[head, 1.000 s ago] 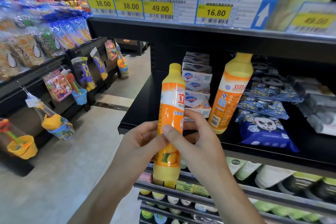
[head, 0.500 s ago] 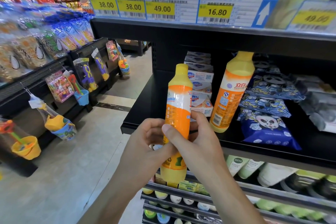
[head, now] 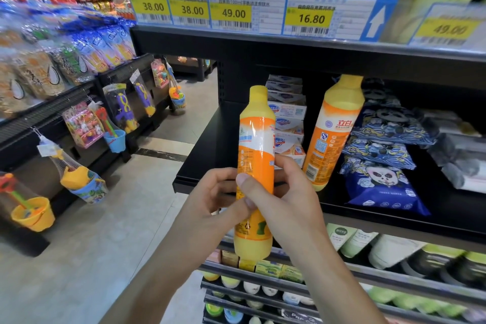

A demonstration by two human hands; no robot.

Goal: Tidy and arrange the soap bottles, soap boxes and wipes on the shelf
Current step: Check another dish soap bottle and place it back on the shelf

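Observation:
Both hands hold a yellow and orange soap bottle (head: 255, 144) upright in front of the black shelf (head: 200, 166). My left hand (head: 210, 208) grips its lower left side, and my right hand (head: 284, 200) wraps its right side with the thumb across the label. A second, identical soap bottle (head: 332, 129) stands on the shelf, leaning slightly. Behind the held bottle sits a stack of white soap boxes (head: 289, 123). Blue panda wipes packs (head: 381, 181) lie piled to the right of the standing bottle.
Grey packs (head: 457, 150) lie at the shelf's far right. Price tags (head: 234, 13) line the shelf above. Lower shelves hold tubes and small bottles (head: 263, 289). Across the aisle on the left hang toy buckets (head: 34, 213) and snack bags.
The held bottle has turned in my hands, its label rotating so the white band now faces me. Both hands stay around it in about the same place.

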